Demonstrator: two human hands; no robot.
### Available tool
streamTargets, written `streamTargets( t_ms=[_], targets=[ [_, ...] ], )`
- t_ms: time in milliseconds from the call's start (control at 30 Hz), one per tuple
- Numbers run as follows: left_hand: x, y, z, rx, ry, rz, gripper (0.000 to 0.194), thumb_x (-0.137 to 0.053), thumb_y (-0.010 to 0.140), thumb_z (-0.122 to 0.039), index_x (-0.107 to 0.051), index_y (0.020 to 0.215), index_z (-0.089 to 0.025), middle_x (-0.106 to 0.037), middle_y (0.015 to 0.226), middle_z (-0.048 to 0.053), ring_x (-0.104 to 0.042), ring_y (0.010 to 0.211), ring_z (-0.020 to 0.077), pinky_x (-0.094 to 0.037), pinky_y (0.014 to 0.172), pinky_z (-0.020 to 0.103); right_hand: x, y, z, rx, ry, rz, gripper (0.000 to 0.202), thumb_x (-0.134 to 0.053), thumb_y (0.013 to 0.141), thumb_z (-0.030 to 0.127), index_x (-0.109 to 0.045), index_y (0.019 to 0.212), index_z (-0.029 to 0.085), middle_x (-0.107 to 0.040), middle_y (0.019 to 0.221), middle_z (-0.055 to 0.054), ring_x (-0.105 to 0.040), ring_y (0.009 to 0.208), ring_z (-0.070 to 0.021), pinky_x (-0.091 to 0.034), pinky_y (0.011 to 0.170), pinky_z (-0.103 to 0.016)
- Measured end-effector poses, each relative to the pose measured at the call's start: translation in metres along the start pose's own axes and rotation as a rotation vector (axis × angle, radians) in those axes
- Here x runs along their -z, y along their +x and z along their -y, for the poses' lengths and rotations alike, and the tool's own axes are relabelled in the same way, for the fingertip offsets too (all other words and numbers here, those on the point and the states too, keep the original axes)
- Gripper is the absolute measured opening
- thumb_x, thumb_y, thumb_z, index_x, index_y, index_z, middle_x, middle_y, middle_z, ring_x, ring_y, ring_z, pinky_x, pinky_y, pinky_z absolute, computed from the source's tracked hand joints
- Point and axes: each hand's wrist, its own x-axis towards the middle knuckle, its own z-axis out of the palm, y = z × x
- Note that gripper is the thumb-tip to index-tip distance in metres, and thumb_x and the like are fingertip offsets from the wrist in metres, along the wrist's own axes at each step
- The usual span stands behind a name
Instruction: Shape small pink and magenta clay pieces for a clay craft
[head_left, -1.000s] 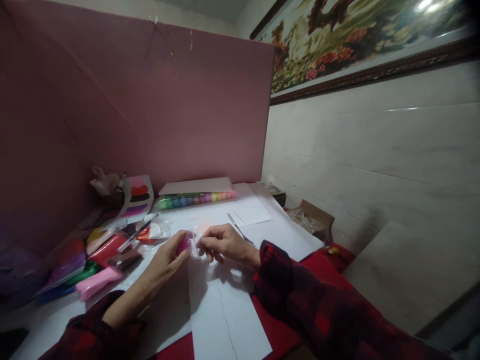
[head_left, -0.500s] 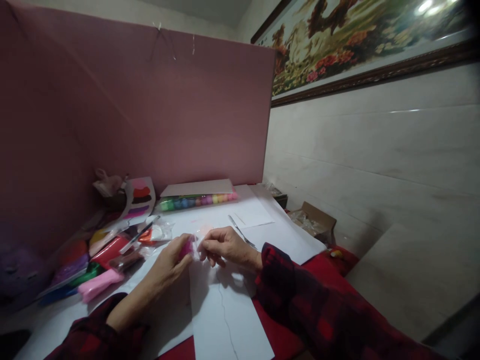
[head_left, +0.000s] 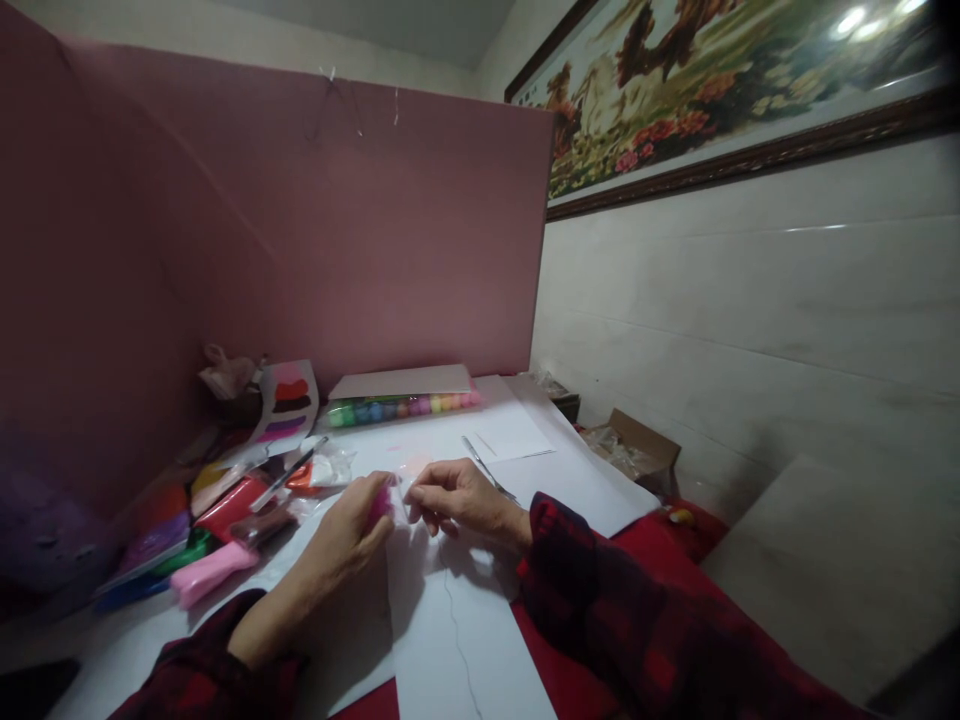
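My left hand (head_left: 351, 532) is closed around a small clear packet with magenta clay (head_left: 381, 505) inside. Close beside it, my right hand (head_left: 456, 498) pinches at the packet's clear plastic edge, thumb against forefinger. Both hands hover over a white paper sheet (head_left: 457, 640) that bears a wavy drawn line. Beyond the right hand, a slim metal tool (head_left: 487, 468) lies on white paper. The plastic between my fingertips is partly hidden.
At left lies a pile of coloured clay packets, among them a pink packet (head_left: 214, 572) and a red packet (head_left: 231, 508). A bag of coloured balls (head_left: 405, 406) sits at the back. An open cardboard box (head_left: 637, 448) stands right, on red cloth (head_left: 652, 560).
The whole view has shifted slightly, so everything appears a little lower and further right. Both hands keep nearly the same hold on the packet.
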Motion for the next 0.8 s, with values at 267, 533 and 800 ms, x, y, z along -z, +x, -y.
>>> streamTargets(
  t_ms=[267,533,800],
  targets=[
    [0.012,-0.005,-0.021,0.064,-0.231,0.064,0.021,-0.049,0.085,-0.038,-0.057,0.095,-0.022,-0.058,0.083,0.000,-0.053,0.077,0.0186,-0.043,0.071,0.029,0.003,0.000,0.002,0.038,-0.088,-0.017,0.012,-0.050,0.078,0.014,-0.057,0.067,0.014,-0.052,0.047,0.007,-0.037,0.033,-0.0026,-0.028,0.035,-0.015],
    [0.004,0.003,-0.006,0.166,-0.526,0.065,0.030,-0.062,0.078,-0.045,-0.057,0.069,-0.016,-0.047,0.057,-0.004,-0.043,0.054,0.0118,-0.035,0.052,0.023,0.005,0.000,-0.001,0.045,-0.078,-0.018,0.013,-0.052,0.078,0.015,-0.057,0.066,0.014,-0.052,0.048,0.006,-0.038,0.034,-0.0038,-0.029,0.034,-0.016],
    [0.005,0.003,-0.007,0.195,-0.504,0.034,0.032,-0.063,0.076,-0.047,-0.060,0.070,-0.016,-0.049,0.058,-0.004,-0.045,0.052,0.0110,-0.036,0.051,0.023,0.004,0.000,-0.002,0.044,-0.028,0.041,0.017,-0.057,0.080,0.026,-0.061,0.072,0.012,-0.058,0.056,0.001,-0.045,0.040,-0.0058,-0.033,0.034,-0.017]
  ],
)
